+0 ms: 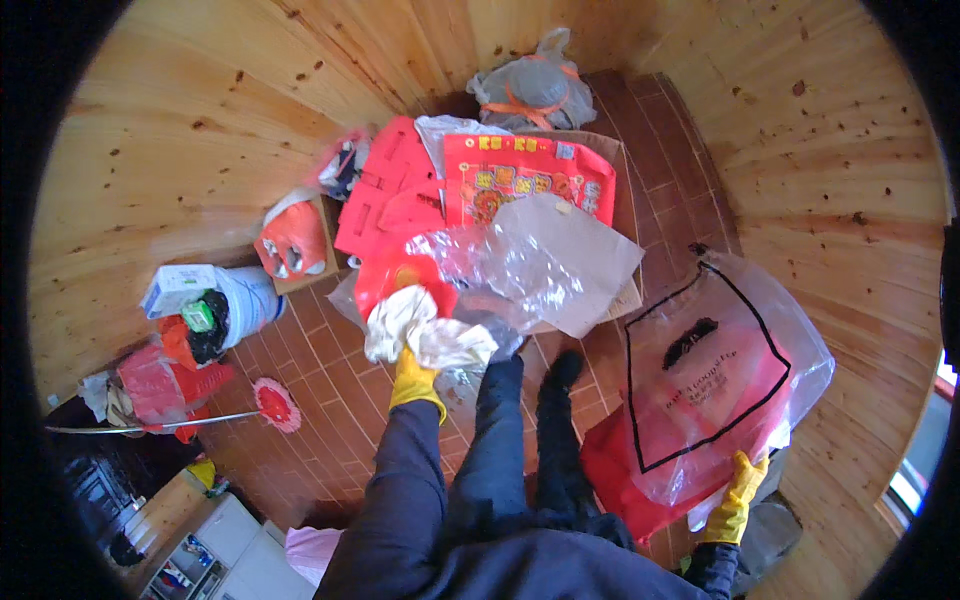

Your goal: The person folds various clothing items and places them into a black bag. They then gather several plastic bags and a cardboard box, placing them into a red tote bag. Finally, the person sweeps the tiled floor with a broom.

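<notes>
My left hand (414, 379), in a yellow rubber glove, holds a crumpled whitish cloth (427, 330) over a pile of bags; its fingertips are partly covered. Just beyond the cloth lies a red plastic item (375, 281). At the right, my right hand (739, 495), also in a yellow glove, grips the lower edge of a clear plastic bag (806, 345) with a black outline and printing. A red bag (611, 457) shows beneath and through it. Ahead, a cardboard box (630, 217) bears a printed red bag (529, 169), clear plastic film (525, 277) and a grey-brown sheet (600, 262).
Wood-panelled walls (225, 112) surround a brown tiled floor (330, 405). A tied grey plastic bag (540, 90) stands behind the box. On the left are a small box with an orange bag (296, 240), a white bucket (251, 300) and a red round brush (277, 405) on a pole.
</notes>
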`<state>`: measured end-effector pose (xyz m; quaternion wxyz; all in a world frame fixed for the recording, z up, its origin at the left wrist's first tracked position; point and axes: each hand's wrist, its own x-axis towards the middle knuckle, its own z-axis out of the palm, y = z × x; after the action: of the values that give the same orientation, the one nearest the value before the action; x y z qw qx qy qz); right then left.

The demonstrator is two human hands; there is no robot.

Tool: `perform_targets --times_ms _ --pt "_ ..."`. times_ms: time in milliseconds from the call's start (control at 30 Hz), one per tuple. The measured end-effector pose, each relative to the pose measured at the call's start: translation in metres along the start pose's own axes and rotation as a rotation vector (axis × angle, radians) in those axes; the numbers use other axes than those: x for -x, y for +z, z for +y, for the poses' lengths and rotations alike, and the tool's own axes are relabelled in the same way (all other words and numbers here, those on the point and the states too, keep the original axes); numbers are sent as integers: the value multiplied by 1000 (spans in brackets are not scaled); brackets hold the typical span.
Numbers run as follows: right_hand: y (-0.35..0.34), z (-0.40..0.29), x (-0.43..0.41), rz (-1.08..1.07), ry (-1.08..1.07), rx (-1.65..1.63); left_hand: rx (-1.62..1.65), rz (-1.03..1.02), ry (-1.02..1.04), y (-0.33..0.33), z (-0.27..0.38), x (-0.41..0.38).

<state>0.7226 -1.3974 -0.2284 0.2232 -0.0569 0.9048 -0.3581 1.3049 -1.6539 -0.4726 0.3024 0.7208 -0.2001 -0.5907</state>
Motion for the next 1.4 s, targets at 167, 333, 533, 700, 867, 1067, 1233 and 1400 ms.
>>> perform_targets --times_ms 167,333,533,700,867,1067,1233,1400 --pt "-9 -1 -12 -34 -79 -91 253 259 -31 41 28 16" --pt "1 -11 -10 -31 -213 -107 186 234 416 -5 70 92" --pt "3 -1 -32 -43 -405 -157 73 -135 669 38 141 127" --pt "-12 5 -38 -33 -399 -160 -150 -367 839 113 183 162" --pt "-13 1 -37 -72 -332 -246 544 -310 423 131 148 134" --pt "-4 22 -38 -82 -326 -355 -1020 152 1101 155 123 100" --pt "-8 3 -37 -74 -315 -200 542 -150 266 139 57 67" --pt "-11 -8 -33 -88 -365 -214 576 141 284 69 62 56"
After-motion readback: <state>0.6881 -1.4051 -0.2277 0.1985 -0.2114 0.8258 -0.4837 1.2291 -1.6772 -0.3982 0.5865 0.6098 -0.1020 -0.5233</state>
